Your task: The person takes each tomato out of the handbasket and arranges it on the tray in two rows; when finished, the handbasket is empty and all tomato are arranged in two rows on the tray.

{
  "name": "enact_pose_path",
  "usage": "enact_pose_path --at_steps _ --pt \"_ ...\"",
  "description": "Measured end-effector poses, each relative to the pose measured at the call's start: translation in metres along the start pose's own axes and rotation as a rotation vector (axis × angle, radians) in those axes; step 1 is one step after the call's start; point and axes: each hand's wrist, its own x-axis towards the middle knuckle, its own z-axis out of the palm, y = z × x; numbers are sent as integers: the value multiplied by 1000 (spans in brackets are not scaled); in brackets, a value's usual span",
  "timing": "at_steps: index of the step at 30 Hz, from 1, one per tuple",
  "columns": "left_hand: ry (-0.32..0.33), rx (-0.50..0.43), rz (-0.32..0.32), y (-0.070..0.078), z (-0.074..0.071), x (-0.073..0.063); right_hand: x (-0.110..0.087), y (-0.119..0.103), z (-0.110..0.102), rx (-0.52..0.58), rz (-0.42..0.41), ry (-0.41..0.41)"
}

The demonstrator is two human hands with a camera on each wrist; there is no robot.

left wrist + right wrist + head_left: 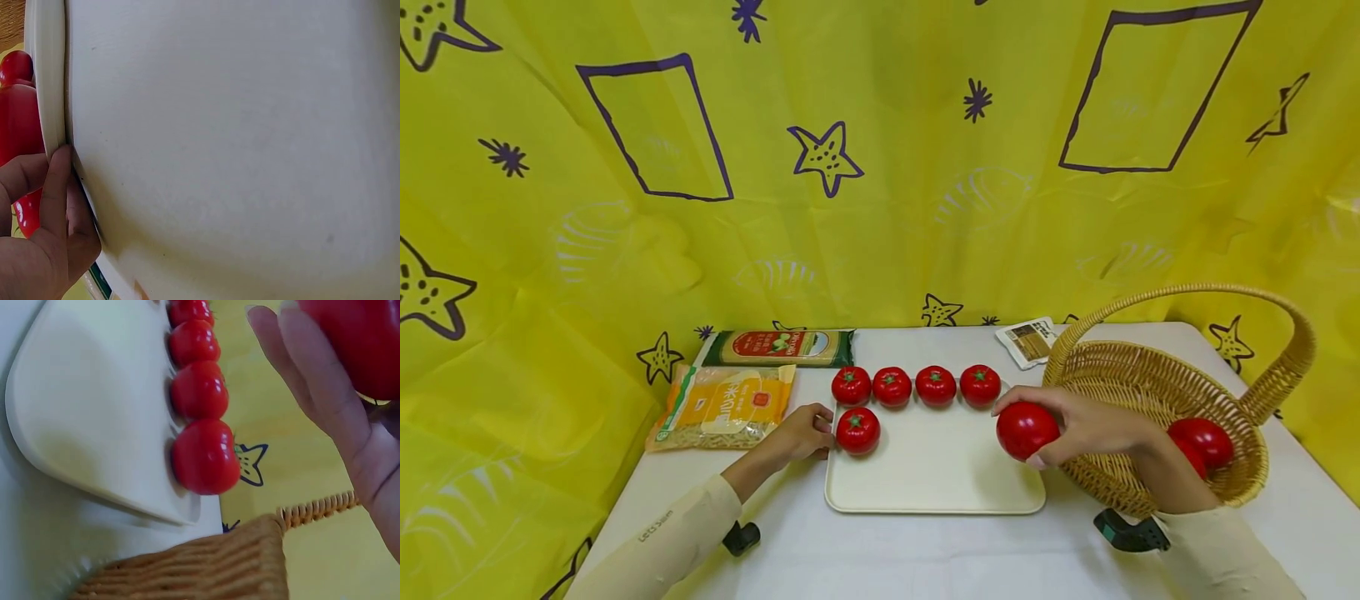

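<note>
The tomatoes (936, 386) look super glossy and smooth, with bright little highlights. The tray (925, 479) is smooth too, more of a matt, plastic-looking finish. The basket (206, 569) is rough woven wicker, ridges everywhere. Both food bags (730, 408) are shiny plastic film. Sleeves (677, 533) look like matt cloth, and the backdrop (887, 237) is creased with a faint sheen, cloth or plastic, can't tell.

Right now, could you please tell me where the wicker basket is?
In the head view, the wicker basket stands at the right, beside the cream tray.
</note>
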Motion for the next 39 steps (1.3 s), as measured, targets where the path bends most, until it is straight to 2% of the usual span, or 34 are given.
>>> enact_pose_path --at_steps 3,7,15,23,27,34,39 --pt "2 1 -2 0 0 0 4 0 3 30 17 -2" --pt "2 -2 -9 0 0 1 9 -2 7 61 89 6" --pt "1 -10 4 -2 0 1 15 -6 13 29 167 -25" --pt "-3 -16 30 -6 -1 0 19 -9 17 121 279 -9" --pt "-6 -15 33 -6 -2 0 22 -7 19 133 280 2" --pt "-14 -29 39 -7 -2 1 28 0 21 18 220 47" --pt "-10 -22 48 -8 -2 0 32 0 22 13 200 78"
